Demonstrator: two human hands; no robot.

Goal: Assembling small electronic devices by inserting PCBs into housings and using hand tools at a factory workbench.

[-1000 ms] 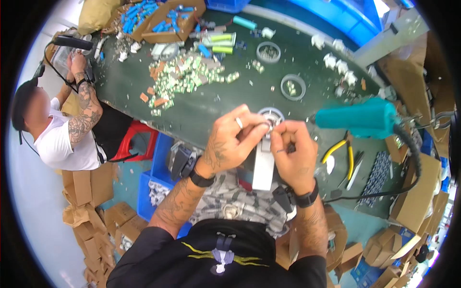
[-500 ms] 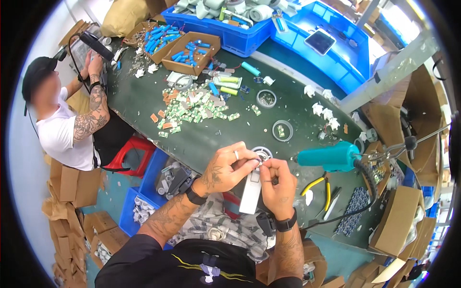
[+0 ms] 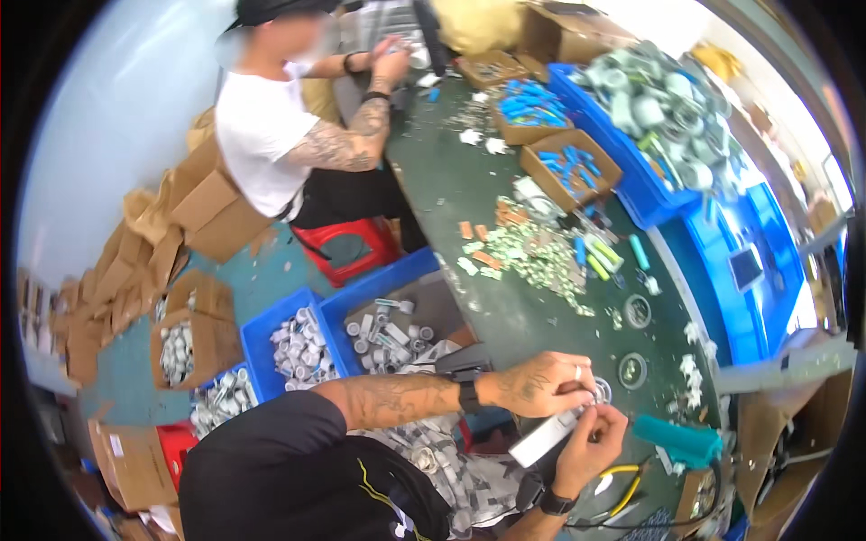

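White oblong strip [image 3: 548,437], pinched at upper end between both hands at near edge of dark green counter [image 3: 505,298]; long axis slanting from upper right down to lower left, free end hanging toward lap. Left hand [image 3: 539,386] closed over top from left, ringed finger toward small round ring part [image 3: 602,390]; right hand [image 3: 591,442] closed from below, fingertips meeting left's, equally near. Teal power tool [image 3: 677,440] just right of hands; yellow-handled pliers [image 3: 622,482] below.
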